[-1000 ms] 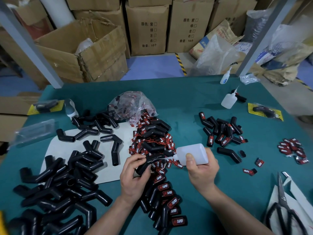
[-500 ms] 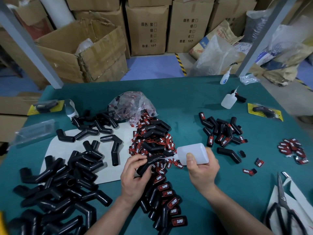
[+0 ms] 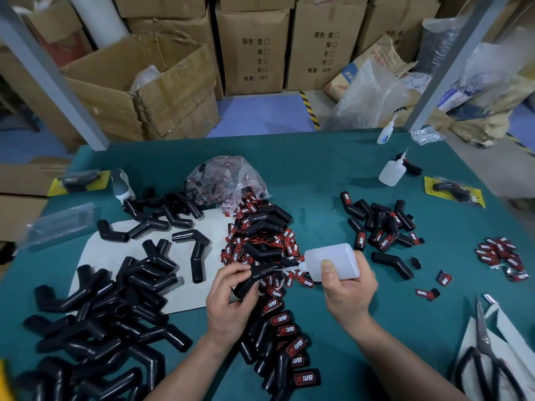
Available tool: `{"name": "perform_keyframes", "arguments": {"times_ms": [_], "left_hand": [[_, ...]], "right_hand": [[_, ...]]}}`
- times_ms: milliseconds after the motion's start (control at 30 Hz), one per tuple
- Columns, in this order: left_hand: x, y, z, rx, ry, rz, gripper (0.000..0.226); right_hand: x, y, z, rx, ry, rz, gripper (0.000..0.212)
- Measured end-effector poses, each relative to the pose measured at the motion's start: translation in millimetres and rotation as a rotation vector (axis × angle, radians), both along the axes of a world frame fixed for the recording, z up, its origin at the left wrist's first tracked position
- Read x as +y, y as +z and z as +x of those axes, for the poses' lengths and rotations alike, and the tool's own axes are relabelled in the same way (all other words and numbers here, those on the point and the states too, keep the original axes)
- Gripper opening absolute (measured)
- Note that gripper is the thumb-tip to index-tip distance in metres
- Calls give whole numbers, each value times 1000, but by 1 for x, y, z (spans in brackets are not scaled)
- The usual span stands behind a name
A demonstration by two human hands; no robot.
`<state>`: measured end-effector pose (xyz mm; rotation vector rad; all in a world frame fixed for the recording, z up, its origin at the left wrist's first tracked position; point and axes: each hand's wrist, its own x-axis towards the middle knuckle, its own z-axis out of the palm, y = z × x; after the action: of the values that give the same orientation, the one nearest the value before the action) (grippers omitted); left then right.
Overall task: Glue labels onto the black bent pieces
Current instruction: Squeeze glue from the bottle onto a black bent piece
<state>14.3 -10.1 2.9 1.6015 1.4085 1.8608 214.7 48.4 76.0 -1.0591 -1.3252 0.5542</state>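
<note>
Head view: over the middle of the green bench (image 3: 318, 175), the left hand (image 3: 228, 302) grips a black bent piece (image 3: 254, 277), fingers curled around it. The right hand (image 3: 347, 287) is wrapped around a white glue bottle (image 3: 330, 260), its nozzle touching the piece. Loose red labels (image 3: 260, 241) lie heaped just behind the hands.

On my feed the bench (image 3: 318, 175) is teal-green, the bent pieces (image 3: 95, 322) glossy black, and the sheet (image 3: 95, 250) off-white. The labels (image 3: 499, 254) are red and black with white lettering, and the glue bottle (image 3: 333, 260) is a milky, translucent white. I also see brown cardboard boxes (image 3: 252, 47) with dark printed characters, a blue floor (image 3: 260, 117) and yellow-and-black striped tape (image 3: 310, 110).
</note>
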Motion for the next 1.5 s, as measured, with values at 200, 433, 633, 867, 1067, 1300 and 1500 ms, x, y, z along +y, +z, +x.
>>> {"name": "perform_keyframes", "arguments": {"times_ms": [200,433,633,867,1067,1300,1500], "left_hand": [[0,-2,-1,32,7,-1,24],[-1,0,0,-33,29,-9,23],[4,0,-5,-108,127,-144,40],[5,0,-7,-119,172,-267,40],[4,6,-6,-163,155,-279,39],[3,6,-5,-256,195,-300,32],[3,8,-4,-267,179,-287,33]], "right_hand": [[-3,-1,-3,17,21,-7,17],[3,-1,3,8,-48,0,15],[15,-3,7,307,48,-180,12],[45,-26,9,-62,194,-388,27],[58,-49,21,-316,125,-444,37],[64,-64,22,-395,131,-476,23],[60,-57,19,-361,24,-340,54]]}}
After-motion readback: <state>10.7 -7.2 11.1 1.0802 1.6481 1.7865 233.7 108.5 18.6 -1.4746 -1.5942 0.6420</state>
